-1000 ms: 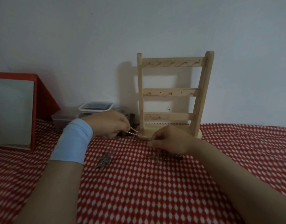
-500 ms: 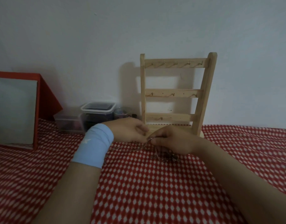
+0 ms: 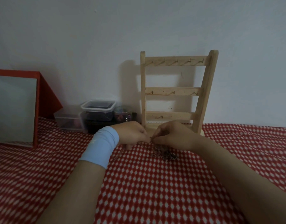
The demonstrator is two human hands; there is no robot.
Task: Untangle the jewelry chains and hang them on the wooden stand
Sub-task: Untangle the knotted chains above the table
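Red cloth (image 3: 155,191), mirror (image 3: 14,109), tubs (image 3: 97,110) beside wooden stand (image 3: 174,91), chains (image 3: 165,153) in front

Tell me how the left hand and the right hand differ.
The left hand has a light blue band at its wrist; the right hand has a bare wrist. Most of the chains lie heaped beneath the right hand, not the left hand. Both pinch chain where their fingertips meet, before the wooden stand.
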